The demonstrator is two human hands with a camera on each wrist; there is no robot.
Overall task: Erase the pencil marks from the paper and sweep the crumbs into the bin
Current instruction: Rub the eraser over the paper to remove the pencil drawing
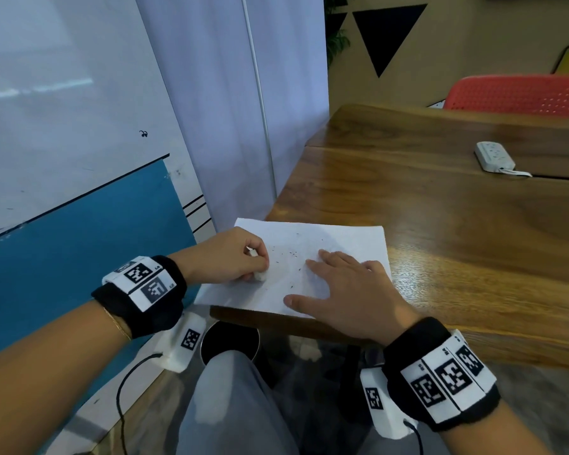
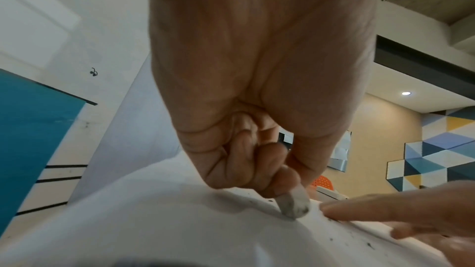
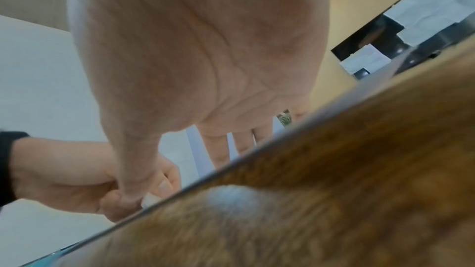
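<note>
A white sheet of paper lies at the near left corner of the wooden table, its left edge overhanging. Dark eraser crumbs are scattered over its middle. My left hand grips a white eraser, whose grey, smudged tip presses on the paper. My right hand lies flat on the sheet's right part, fingers spread and straight. In the right wrist view the right palm shows above the table edge. The round dark bin stands on the floor below the table's near edge.
A white power strip lies on the table at the far right. A red chair stands behind the table. A white and blue wall panel runs along the left. My knee in grey trousers is just in front of the bin.
</note>
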